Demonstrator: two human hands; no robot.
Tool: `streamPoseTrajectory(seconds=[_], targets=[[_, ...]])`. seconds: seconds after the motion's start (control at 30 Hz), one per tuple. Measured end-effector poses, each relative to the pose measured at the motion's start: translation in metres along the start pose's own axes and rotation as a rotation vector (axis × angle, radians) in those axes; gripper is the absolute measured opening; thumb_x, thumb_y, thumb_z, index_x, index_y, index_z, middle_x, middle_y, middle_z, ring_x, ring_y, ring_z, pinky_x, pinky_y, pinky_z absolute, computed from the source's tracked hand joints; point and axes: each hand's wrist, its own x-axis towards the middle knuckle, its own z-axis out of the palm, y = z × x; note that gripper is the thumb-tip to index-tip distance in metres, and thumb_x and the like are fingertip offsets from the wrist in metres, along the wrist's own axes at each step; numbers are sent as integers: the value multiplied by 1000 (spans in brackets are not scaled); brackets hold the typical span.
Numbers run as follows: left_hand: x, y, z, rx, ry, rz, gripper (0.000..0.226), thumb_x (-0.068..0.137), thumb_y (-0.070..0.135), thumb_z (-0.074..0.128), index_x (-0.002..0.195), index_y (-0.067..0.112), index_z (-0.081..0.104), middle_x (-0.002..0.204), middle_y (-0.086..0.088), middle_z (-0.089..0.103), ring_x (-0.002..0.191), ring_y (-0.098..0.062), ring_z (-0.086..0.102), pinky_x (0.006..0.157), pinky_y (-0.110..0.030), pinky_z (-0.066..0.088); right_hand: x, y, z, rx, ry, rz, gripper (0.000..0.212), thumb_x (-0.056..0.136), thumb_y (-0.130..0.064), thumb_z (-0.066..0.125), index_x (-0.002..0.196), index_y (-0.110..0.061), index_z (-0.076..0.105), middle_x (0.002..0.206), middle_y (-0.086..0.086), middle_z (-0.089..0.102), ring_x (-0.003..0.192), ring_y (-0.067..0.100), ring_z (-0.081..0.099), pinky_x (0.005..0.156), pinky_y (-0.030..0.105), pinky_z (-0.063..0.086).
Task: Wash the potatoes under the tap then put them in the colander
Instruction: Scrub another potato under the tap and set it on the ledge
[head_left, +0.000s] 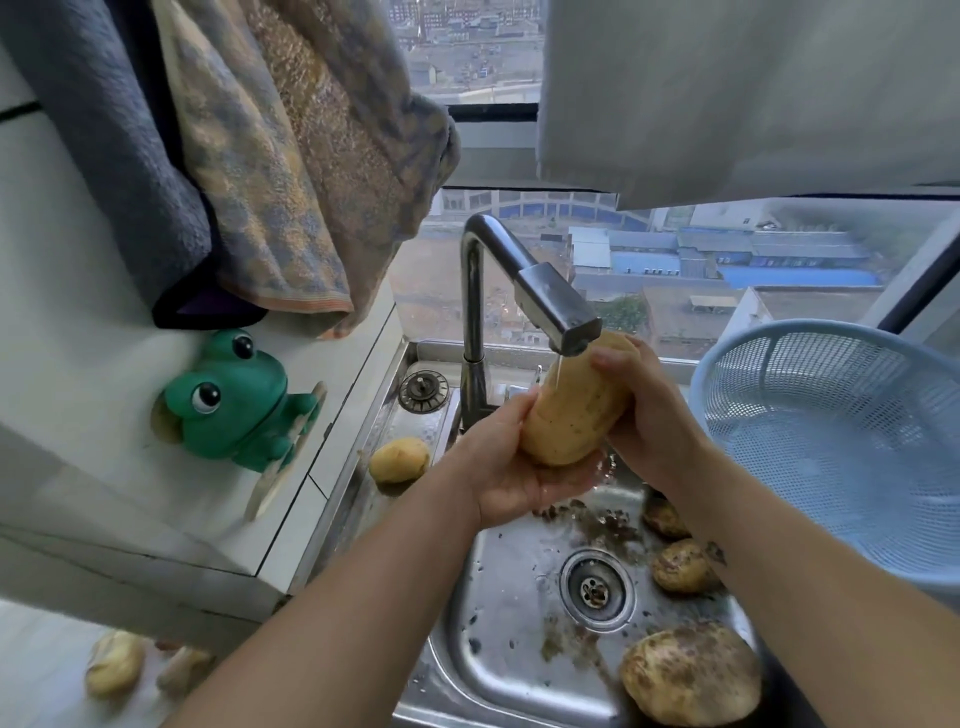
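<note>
A long potato (576, 400), pale, smooth-skinned and wet, is held tilted directly under the tap (550, 301), where a thin stream of water (557, 374) strikes its upper half. The left hand (511, 467) cups the lower end from beneath, fingers curled under it. The right hand (644, 410) wraps around the upper end, thumb across the top, just below the tap's square steel spout.

Beneath the tap lies the steel sink (519, 571), its rounded basin wet and flecked with dirt around the circular drain (597, 591). Three muddy potatoes (691, 673), rough and brown-crusted, line the basin's right side, below and to the right of the tap, the largest nearest the front rim. A clean potato (399, 460) rests on the ridged steel ledge left of the tap's base, near a round metal plug (423, 391).

Right of the tap stands the colander (831, 395), pale blue plastic with fine mesh walls and a solid rim, its mouth open towards the camera. Open space separates its rim from the right hand.

Left of the tap a glossy green frog (234, 400) sits against the white tiled counter, and thick, nubbly towels (291, 171) hang above it.
</note>
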Motion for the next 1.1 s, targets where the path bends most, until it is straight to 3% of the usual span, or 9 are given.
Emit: streamPoseTrajectory(seconds=[0.13,0.23,0.43,0.53,0.67,0.77,0.9,1.03,1.1], targets=[[3,-5,0,44,71,246,37,101,37,42,119,6,53,118,-22,58,97,-28,62,78,-41,59,-7,-5,-1,-212,34,21,68,53,-41,89,111,-29,55,118,10,55,103,26,60,79,42,57],[1,-10,-1,246,56,392,33,101,34,42,126,13,47,122,-16,54,103,-24,60,84,-42,57,-12,-7,2,-257,69,68,55,57,-44,77,106,-30,55,115,7,54,105,26,59,82,48,58],[1,-22,-12,822,154,771,58,80,27,77,123,40,39,111,13,49,91,-11,61,78,-24,55,-10,-4,12,-203,245,91,80,55,-62,69,120,-19,52,112,6,59,100,26,63,77,46,59],[1,-27,-15,589,153,773,52,68,37,82,110,43,51,109,5,55,92,-25,67,77,-39,60,-13,0,18,-300,221,32,93,47,-69,68,121,-18,46,114,7,57,101,26,63,83,50,57],[-2,-27,-21,476,145,729,47,68,37,69,111,33,51,98,-6,60,73,-23,68,62,-30,60,-14,7,17,-518,134,-68,72,68,-50,76,124,-27,38,112,0,51,97,20,61,82,40,58],[-2,-28,-29,451,151,654,62,68,49,67,121,24,48,95,-7,64,68,-20,67,64,-35,60,-15,6,14,-697,-12,-138,58,76,-42,73,119,-39,34,108,-5,47,90,12,59,69,23,57],[2,-30,-42,355,142,582,97,40,82,73,114,23,51,76,2,69,60,-17,65,59,-32,58,-13,-4,3,-655,-221,-51,47,70,-49,67,110,-57,44,125,7,48,99,26,64,66,31,61],[0,-27,-36,315,49,489,57,76,66,56,109,19,51,82,-7,58,57,-15,57,55,-26,55,-12,-8,-4,-488,-221,48,27,76,-49,58,101,-58,55,125,8,52,105,24,63,73,36,60],[-1,-27,-28,297,-2,420,57,78,59,47,111,13,50,81,-9,55,54,-14,53,50,-23,51,-9,-4,-1,-399,-137,55,24,77,-57,57,99,-52,63,127,9,52,112,26,58,85,45,57]])
